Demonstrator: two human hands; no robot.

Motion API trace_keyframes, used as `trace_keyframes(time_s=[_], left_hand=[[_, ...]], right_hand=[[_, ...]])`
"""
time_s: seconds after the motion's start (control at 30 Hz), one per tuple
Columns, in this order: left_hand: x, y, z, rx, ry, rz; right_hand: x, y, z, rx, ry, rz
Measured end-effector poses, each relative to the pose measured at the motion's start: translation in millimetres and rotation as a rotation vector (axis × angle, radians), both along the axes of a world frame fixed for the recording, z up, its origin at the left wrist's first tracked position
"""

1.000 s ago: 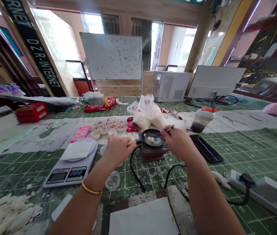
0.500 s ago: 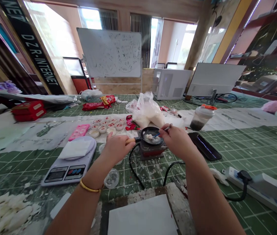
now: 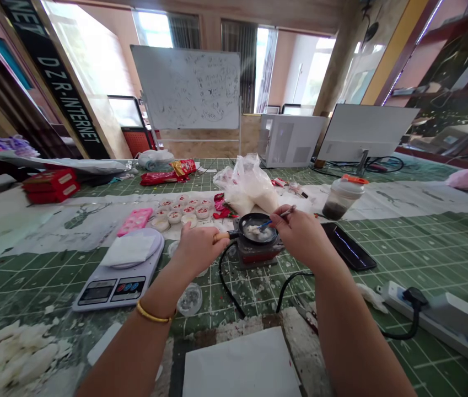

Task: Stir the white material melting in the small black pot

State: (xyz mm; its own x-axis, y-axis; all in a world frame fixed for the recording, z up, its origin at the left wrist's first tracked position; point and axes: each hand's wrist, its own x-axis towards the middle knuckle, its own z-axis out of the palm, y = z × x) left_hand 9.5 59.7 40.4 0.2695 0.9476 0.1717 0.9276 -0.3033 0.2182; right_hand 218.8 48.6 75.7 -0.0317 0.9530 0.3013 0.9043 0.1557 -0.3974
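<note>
A small black pan [image 3: 270, 236] rests on a small hot plate [image 3: 254, 257] with a red front. My left hand [image 3: 201, 246] is wrapped round the pan's wooden handle [image 3: 222, 236]. In my right hand [image 3: 299, 232] is a thin blue stirrer [image 3: 265, 225], its lower end in the pan. Whitish lumps and cloudy liquid [image 3: 254, 231] lie in the pan. Behind it stands a clear plastic bag [image 3: 248, 184] holding pale material. Several small cups [image 3: 189, 210] with red bits are grouped to the left of the bag.
A kitchen scale [image 3: 122, 270] and pink mould [image 3: 134, 221] stand left. White flakes [image 3: 14, 355] lie front left. Right are a phone [image 3: 348, 246], lidded jar [image 3: 342, 197] and power strip [image 3: 403, 303]. A black cable [image 3: 225, 284] loops before the hot plate; white paper [image 3: 240, 366] lies nearest.
The stirrer and my right hand have shifted slightly, and the lumps in the pan lie a little differently. My left hand keeps its hold on the handle. The whole view has moved slightly.
</note>
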Motion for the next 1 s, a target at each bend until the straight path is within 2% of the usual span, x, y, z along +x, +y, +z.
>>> trace_keyframes(time_s=[0.07,0.2,0.37,0.5,0.63,0.8,0.93,1.0], left_hand=[[-0.2,-0.3,-0.3,0.007,0.005,-0.004],[-0.6,-0.1,-0.9,0.032,0.013,-0.016],[-0.5,0.8,-1.4,0.044,0.016,-0.008],[0.2,0.1,-1.1,0.037,0.021,-0.013],[0.5,-0.6,-0.4,0.024,0.022,-0.004],[-0.1,-0.5,-0.8,0.021,0.014,-0.008],[-0.7,-0.1,-2.3,0.027,0.010,-0.010],[-0.6,-0.2,-2.4,0.025,0.010,-0.017]], right_hand=[[-0.2,0.6,-0.8,-0.029,-0.012,0.017],[-1.7,1.6,-1.5,0.036,0.034,-0.012],[-2.7,2.1,-1.4,-0.027,0.002,0.034],[-0.3,1.9,-2.0,0.030,0.015,-0.016],[1.3,1.6,-2.4,-0.006,-0.028,0.011],[-0.2,-0.6,0.4,0.045,-0.023,-0.061],[-2.1,-1.1,1.5,-0.034,-0.032,-0.010],[-1.9,-0.7,1.5,0.012,-0.021,-0.034]])
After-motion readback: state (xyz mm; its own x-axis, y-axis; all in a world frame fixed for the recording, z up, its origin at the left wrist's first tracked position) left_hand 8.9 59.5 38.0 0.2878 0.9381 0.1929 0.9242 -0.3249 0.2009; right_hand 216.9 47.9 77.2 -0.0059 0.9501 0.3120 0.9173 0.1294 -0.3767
